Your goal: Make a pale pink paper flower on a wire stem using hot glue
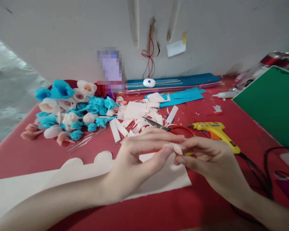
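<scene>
My left hand [141, 154] and my right hand [204, 155] meet over the table, both pinching a small rolled piece of white crepe paper [176, 148] between thumbs and fingertips. Part of the roll is hidden by the fingers. Beneath the hands lies a long white paper sheet [163, 183], with rounded petal-like pieces [72, 162] at its far edge. Just past my fingers are scissors [156, 124] with red handles, blades pointing left. A yellow glue gun [214, 130] rests beyond my right hand, its nozzle toward the left.
Blue, white and pink paper flowers [62, 89] are heaped at the left. White paper scraps [134, 110] cover the middle, near blue paper strips [180, 96]. A green board [271, 106] leans at the right, above a black cable [267, 170]. The wall closes off the back.
</scene>
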`<state>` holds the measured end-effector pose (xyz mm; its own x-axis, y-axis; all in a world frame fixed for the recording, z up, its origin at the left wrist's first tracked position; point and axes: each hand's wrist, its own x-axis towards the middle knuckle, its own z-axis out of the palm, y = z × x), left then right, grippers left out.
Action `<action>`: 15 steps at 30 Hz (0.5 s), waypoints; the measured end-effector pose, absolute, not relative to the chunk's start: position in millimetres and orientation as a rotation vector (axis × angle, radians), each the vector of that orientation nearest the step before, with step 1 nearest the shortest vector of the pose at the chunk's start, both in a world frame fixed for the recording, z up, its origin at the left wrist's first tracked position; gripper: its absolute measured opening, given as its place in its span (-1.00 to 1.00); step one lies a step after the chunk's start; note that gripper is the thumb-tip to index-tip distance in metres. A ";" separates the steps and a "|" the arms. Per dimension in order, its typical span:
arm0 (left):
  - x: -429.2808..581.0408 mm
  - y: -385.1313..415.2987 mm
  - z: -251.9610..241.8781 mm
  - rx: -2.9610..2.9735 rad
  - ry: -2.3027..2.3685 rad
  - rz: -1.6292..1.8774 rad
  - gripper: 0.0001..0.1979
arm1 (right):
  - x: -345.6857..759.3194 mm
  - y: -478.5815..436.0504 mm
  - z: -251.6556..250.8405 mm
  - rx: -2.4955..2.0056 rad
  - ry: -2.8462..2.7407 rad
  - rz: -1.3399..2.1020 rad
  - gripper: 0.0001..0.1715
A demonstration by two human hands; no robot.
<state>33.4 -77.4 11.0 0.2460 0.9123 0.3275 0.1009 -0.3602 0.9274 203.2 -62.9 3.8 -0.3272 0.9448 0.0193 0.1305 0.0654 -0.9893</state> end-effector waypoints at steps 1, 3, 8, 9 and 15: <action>33.2 -77.8 11.4 1.676 0.949 1.215 -0.82 | 203.2 -63.0 4.0 -1.104 -1.576 1.361 -0.88; 33.3 -78.4 11.8 1.679 0.947 1.218 -0.82 | 203.5 -63.5 4.4 -1.099 -1.561 1.410 -0.88; 35.7 -77.4 10.8 1.705 0.923 1.231 -0.87 | 203.7 -64.3 5.3 -1.044 -1.510 1.507 -0.85; 36.3 -77.0 10.7 1.713 0.930 1.236 -0.89 | 203.3 -64.3 5.4 -1.037 -1.505 1.514 -0.86; 37.4 -76.1 11.5 1.820 0.977 1.251 -0.89 | 202.1 -63.7 5.0 -1.014 -1.518 1.540 -0.83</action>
